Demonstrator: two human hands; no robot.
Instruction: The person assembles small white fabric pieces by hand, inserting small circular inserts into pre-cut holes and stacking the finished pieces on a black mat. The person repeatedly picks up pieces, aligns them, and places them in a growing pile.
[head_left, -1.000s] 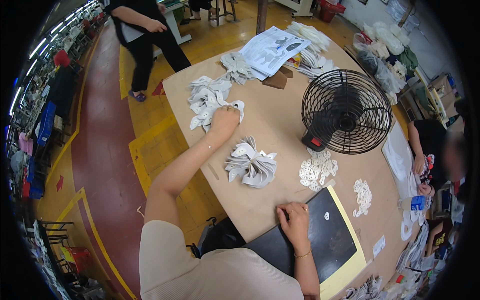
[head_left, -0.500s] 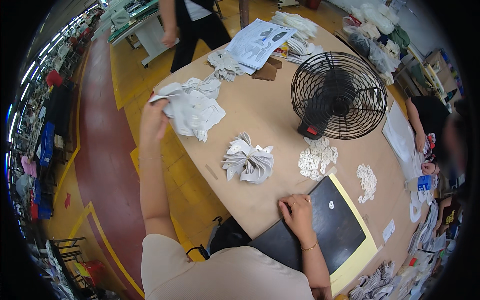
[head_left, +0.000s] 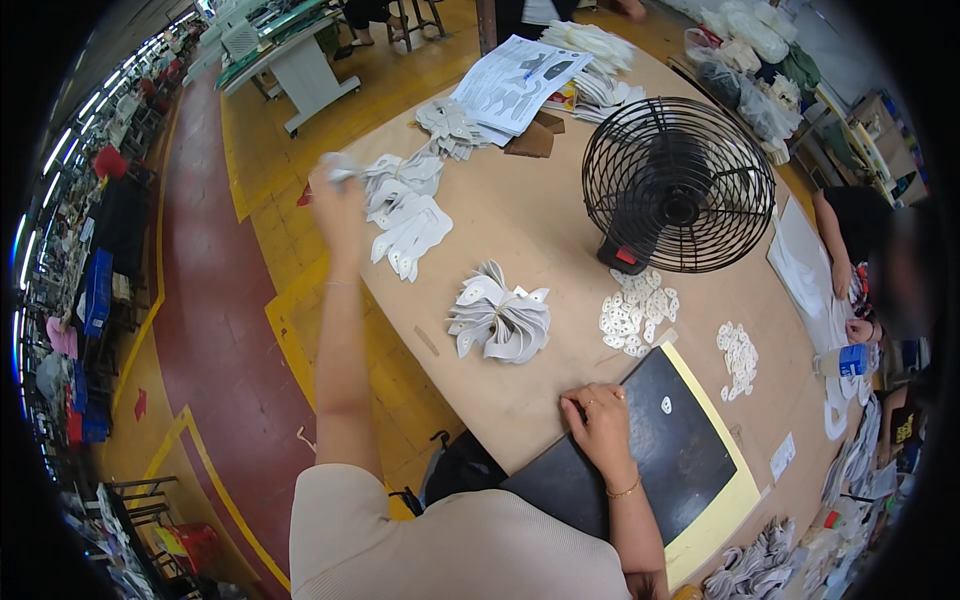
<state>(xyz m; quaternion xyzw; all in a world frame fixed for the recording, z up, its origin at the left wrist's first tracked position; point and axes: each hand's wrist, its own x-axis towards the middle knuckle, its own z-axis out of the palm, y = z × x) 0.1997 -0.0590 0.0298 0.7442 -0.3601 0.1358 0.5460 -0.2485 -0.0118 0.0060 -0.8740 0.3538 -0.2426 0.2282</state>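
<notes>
Partway, my read: one bundle [head_left: 500, 320] sat fanned mid-table [head_left: 540, 220]; two grey heaps [head_left: 412, 228] at the left looked left to handle. Left hand [head_left: 338, 205], blurred, pinched a grey piece [head_left: 340, 166] near the table's left edge. Right hand [head_left: 600, 425] curled at the mat [head_left: 680, 470]; couldn't tell if closed. Counts: one mat, one fan [head_left: 678, 206], two tag piles [head_left: 625, 325], one lone tag [head_left: 667, 405]; piled pieces uncountable.
</notes>
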